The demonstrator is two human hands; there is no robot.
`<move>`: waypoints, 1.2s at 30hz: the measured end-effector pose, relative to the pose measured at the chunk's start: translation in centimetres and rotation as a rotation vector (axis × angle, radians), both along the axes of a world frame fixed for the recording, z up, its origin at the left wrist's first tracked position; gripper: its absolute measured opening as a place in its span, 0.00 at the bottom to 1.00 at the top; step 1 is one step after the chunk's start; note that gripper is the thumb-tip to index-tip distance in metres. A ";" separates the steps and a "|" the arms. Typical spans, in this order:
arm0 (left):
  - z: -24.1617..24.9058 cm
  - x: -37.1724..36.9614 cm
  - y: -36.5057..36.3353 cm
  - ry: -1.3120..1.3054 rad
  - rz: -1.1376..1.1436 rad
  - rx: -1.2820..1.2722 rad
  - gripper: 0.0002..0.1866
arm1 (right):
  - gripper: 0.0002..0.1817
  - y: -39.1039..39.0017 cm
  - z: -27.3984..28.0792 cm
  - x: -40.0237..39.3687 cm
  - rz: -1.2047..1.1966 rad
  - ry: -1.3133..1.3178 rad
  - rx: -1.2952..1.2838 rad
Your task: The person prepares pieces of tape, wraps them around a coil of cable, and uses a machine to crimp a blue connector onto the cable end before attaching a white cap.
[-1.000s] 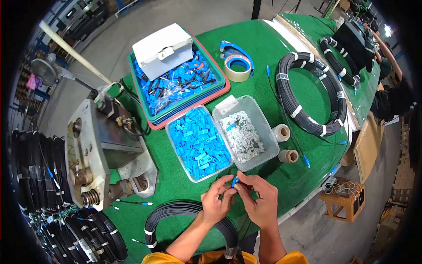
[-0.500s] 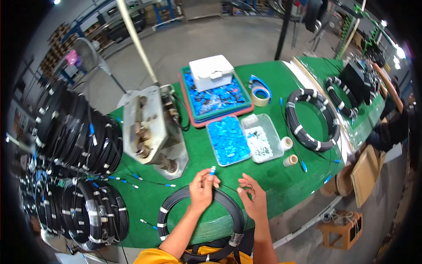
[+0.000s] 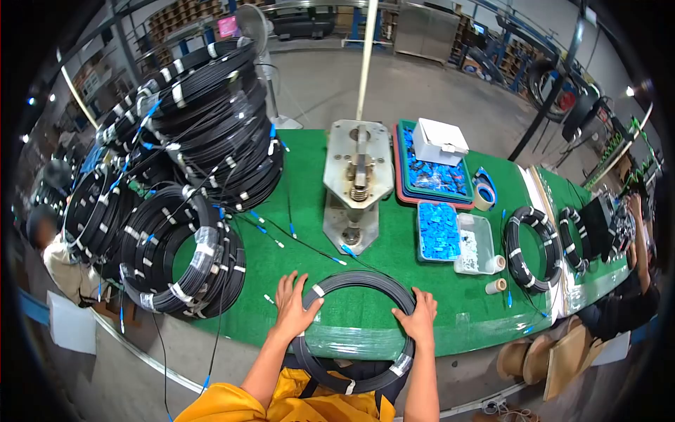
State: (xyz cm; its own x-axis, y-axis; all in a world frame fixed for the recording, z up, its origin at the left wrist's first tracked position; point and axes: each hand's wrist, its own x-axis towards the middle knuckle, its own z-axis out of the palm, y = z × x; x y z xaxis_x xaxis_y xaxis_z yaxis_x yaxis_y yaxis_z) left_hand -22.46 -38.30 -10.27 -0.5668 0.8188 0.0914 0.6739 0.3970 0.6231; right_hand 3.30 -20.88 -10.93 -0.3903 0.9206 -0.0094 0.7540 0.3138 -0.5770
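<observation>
Partly off the table [image 3: 365, 320] edge, the coil [image 3: 355, 281] is gripped by both hands, left [image 3: 292, 309] and right [image 3: 420, 320]; no labels legible.

A green-topped workbench [image 3: 365, 316] stands on a grey concrete floor [image 3: 316, 84] in a factory hall. Beyond the bench, a pedestal fan [image 3: 254, 21] stands before blue racking [image 3: 492, 49], with stacked goods along the far wall. A pale post [image 3: 367, 56] rises behind the bench. A bright lamp [image 3: 628, 91] glares at far right, and wooden stools [image 3: 541, 355] sit low by the bench's right end.
</observation>
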 end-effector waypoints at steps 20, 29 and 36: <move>-3.9 -1.2 -5.2 -0.400 0.360 0.165 0.19 | 0.37 1.6 -0.4 -0.9 -0.061 -0.141 -0.114; -3.7 -1.0 -3.8 -0.163 0.290 0.175 0.16 | 0.34 2.7 -0.2 -0.6 -0.044 -0.080 -0.148; -3.6 -0.7 -4.7 -0.697 0.560 0.357 0.17 | 0.29 4.0 -1.4 -1.0 -0.083 0.051 -0.115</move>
